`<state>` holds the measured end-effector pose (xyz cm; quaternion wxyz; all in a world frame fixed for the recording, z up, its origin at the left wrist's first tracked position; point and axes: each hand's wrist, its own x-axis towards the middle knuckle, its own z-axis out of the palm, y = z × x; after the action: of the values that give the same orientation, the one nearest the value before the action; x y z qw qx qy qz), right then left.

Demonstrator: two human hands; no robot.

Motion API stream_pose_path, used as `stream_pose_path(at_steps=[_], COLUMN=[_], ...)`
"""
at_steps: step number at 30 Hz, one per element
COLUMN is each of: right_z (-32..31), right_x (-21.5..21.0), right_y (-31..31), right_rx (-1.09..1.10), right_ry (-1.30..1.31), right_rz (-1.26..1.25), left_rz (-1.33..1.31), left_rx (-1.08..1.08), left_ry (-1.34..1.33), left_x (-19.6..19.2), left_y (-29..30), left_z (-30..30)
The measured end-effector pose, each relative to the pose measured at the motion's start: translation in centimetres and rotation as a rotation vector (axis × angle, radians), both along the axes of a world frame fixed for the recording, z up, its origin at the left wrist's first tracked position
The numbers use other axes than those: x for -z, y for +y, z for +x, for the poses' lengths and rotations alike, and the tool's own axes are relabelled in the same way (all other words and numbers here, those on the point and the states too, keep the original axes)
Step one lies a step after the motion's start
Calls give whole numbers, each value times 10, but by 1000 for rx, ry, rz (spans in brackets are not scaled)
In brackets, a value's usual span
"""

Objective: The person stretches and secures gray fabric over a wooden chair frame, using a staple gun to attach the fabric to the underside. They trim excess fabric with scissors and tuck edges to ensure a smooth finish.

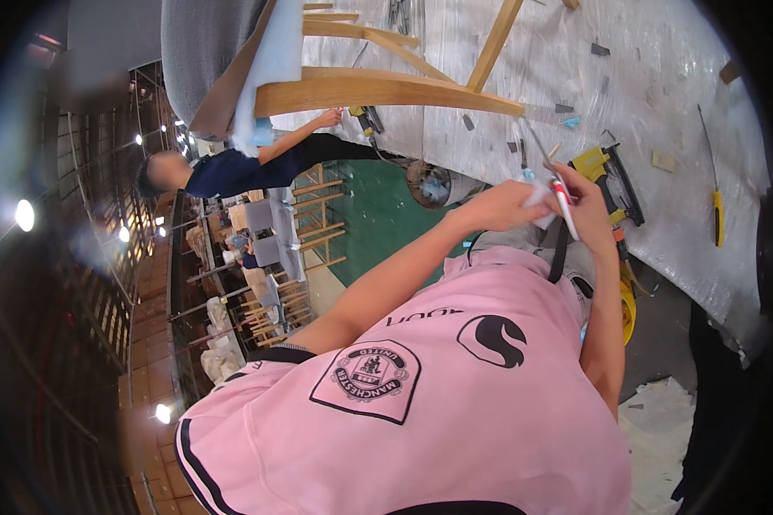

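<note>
My right hand (588, 210) is closed round a red-and-white-handled tool (563, 199) whose thin metal blade points up over the table; whether it is a pair of scissors I cannot tell. Close beside it, my left hand (517, 206) pinches a small whitish scrap (538, 194), thin and soft-looking. Both hands meet at the table's near edge, in front of my pink shirt. A yellow-and-black staple gun (608, 176) lies just right of my right hand. Beyond the hands stands a chair's wooden frame (386, 89), with grey upholstery (206, 60) and pale blue padding (270, 64).
Plastic film covers the worktable (653, 94), strewn with small grey scraps. A yellow-handled pointed tool (717, 219) lies at the right. On the left, a person in dark clothes (240, 176) reaches toward another staple gun (367, 120). A bin (429, 184) holding blue scraps stands by the green floor (378, 219).
</note>
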<state>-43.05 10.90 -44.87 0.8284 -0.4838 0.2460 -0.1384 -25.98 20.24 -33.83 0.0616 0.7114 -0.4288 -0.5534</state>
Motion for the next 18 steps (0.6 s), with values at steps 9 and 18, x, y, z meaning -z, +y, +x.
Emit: stream_pose_path(at_steps=[9,18], right_z=[-137,-239], right_x=[22,37], right_y=[14,218], right_rx=[678,758], right_ry=[694,1785], right_rz=[-466,-101], left_rz=[-115,-249], left_rx=[15,-42], left_ry=[126,324], left_x=[9,3], left_y=[-39,-1], left_z=[16,108])
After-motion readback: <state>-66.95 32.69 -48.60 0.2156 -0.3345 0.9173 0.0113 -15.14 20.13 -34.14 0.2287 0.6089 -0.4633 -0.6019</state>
